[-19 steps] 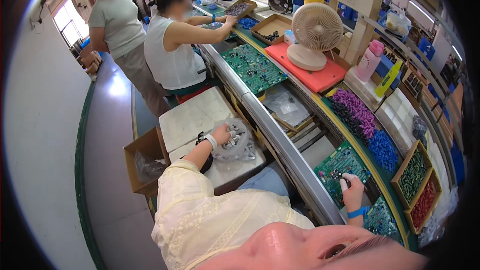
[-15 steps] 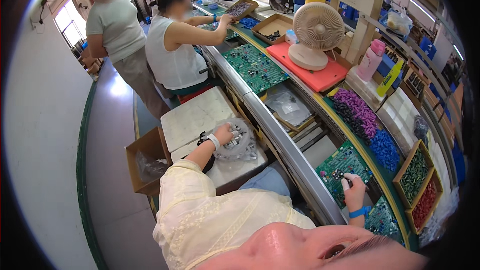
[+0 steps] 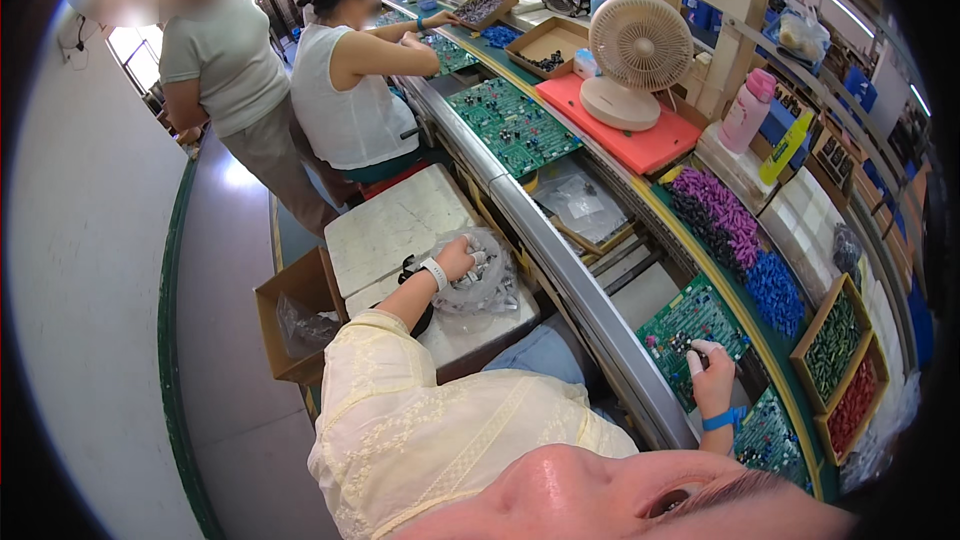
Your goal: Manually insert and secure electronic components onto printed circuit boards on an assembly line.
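Observation:
My left hand [image 3: 458, 259], with a white watch on its wrist, reaches into a clear plastic bag [image 3: 492, 292] of small grey and dark parts. Its fingers curl down among these parts; what they grip is too small to make out. The bag lies on a whitish block-like surface [image 3: 385, 235] to my left. Over a green circuit board [image 3: 672, 325] on the line, my right hand [image 3: 712, 372] bends its covered fingertips together at the board's small dark components. A blue band [image 3: 722, 420] circles that wrist. Whether a part sits between these fingertips is hidden.
Beyond the metal rail [image 3: 560, 260] lie piles of purple parts [image 3: 728, 215] and blue parts [image 3: 772, 292], and boxes of green parts [image 3: 832, 348] and red parts [image 3: 852, 408]. A fan [image 3: 638, 60] stands farther back. A cardboard box [image 3: 298, 315] is left; a co-worker [image 3: 350, 90] sits ahead.
My left hand has shifted slightly within the bag, its fingers now showing more over the parts. My right hand stays at the same board. The co-worker's near arm has drawn back.

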The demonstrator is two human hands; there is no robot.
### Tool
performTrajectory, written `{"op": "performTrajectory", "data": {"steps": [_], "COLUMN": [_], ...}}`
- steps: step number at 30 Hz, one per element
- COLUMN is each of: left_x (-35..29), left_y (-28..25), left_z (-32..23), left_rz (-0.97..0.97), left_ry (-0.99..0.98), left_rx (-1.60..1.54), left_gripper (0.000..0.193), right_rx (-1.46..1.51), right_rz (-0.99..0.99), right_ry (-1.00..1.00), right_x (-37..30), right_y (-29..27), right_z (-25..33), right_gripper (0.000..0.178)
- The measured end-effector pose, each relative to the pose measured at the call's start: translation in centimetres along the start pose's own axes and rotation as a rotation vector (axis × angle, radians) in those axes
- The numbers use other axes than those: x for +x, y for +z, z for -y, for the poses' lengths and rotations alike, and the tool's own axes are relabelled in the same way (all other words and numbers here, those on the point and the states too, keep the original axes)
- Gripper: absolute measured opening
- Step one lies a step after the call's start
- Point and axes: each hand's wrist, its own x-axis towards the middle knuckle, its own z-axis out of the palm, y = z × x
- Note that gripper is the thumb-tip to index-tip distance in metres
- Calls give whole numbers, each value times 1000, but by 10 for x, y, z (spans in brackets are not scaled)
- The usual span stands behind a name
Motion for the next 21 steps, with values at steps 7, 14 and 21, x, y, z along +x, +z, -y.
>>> {"op": "performTrajectory", "data": {"steps": [7, 14, 21], "left_x": [17, 15, 11], "left_y": [13, -37, -40], "left_z": [42, -26, -48], "left_rz": [51, -63, -91], "left_ry": [-11, -31, -22], "left_rx": [-213, -1309, -1590], "left_gripper": [28, 16, 14], "right_rx": [13, -22, 4], "right_rz": [40, 32, 23], "right_ry": [93, -45, 47], "right_x": [-5, 6, 5], "right_y": [-2, -4, 1], "right_z": [5, 6, 2], "right_gripper": [15, 15, 15]}}
